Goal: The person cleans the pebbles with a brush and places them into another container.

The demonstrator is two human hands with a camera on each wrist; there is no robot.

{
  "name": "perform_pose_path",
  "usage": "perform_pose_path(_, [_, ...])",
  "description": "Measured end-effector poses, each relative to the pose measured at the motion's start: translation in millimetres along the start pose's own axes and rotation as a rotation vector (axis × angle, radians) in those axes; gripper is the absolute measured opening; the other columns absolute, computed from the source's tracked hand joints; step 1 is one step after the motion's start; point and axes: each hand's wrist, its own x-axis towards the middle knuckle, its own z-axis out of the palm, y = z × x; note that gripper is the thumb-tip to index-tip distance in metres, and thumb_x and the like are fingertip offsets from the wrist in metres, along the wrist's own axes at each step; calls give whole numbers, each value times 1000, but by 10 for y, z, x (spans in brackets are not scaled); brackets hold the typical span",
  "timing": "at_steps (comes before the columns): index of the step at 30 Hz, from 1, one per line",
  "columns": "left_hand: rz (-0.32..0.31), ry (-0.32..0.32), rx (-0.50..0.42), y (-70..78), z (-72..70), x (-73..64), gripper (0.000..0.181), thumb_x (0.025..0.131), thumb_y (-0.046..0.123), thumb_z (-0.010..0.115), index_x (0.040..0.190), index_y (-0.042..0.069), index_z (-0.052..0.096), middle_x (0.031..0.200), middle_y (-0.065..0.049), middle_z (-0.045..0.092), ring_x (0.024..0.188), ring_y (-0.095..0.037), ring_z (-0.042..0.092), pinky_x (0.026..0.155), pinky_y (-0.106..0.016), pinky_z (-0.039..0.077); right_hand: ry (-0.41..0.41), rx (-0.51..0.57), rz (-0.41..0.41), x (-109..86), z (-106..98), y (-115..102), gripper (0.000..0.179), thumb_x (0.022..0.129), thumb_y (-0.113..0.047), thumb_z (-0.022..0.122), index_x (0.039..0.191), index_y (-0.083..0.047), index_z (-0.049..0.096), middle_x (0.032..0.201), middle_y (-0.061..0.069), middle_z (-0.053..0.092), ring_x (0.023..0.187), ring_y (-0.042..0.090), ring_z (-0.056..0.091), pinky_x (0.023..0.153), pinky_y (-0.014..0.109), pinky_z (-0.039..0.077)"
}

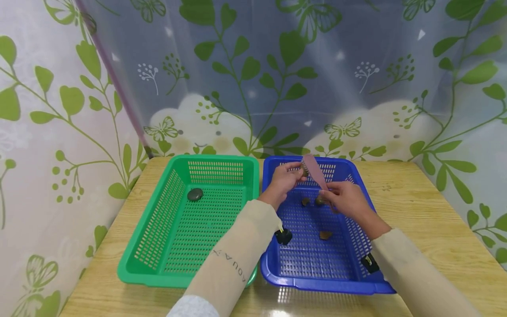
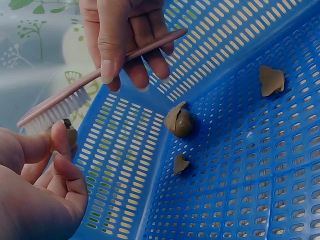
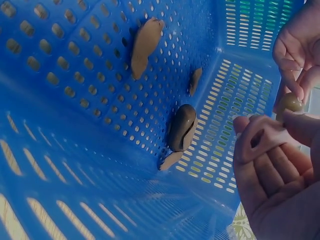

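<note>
Over the far end of the blue basket (image 1: pixel 328 284), my left hand (image 1: pixel 282 181) pinches a small brownish-green stone (image 3: pixel 290 102). A pink brush (image 1: pixel 315 171) is gripped by its handle in my right hand (image 1: pixel 347 199). White bristles (image 2: pixel 62 108) face down right at the stone, which the left fingers partly hide. Below the hands, a smooth stone (image 2: pixel 184 125) with a cracked brown crust lies on the basket floor. Brown crust-like fragments (image 2: pixel 181 164) (image 1: pixel 325 235) lie apart from it.
To the left stands a green basket (image 1: pixel 188 283) with one dark, smooth stone (image 1: pixel 195 194) inside. Both baskets sit side by side on a wooden table (image 1: pixel 431 229). A leaf-patterned curtain (image 1: pixel 253 75) hangs close behind the table.
</note>
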Motion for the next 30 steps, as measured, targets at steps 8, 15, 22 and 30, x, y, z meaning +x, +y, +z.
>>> perform_pose_path(8, [-1,15,-6,-5,-5,3,29,98,12,57,126,9,64,96,-7,72,80,-11,67,64,-22,43,5,-14,54,-15,-31,-3,27,98,-24,59,105,0,69,69,3,66,55,15,55,51,31,44])
perform_pose_path(15, [1,27,-36,-15,-7,21,30,99,11,56,128,8,62,95,-7,71,79,-12,67,66,-24,43,25,-31,71,-12,-51,0,28,98,-23,57,101,2,69,70,7,68,55,15,56,52,31,44])
perform_pose_path(22, [3,32,-24,-11,7,23,29,97,10,58,126,8,63,97,-8,72,78,-11,66,63,-22,42,29,31,8,-1,-17,-9,26,100,-25,56,105,-1,65,67,2,64,52,16,52,50,31,42])
perform_pose_path(30, [0,43,-29,-8,20,38,29,96,11,60,124,9,64,93,-6,72,72,-8,64,66,-24,45,-28,53,-20,15,18,13,24,99,-23,59,103,0,66,66,0,62,52,17,51,49,32,42])
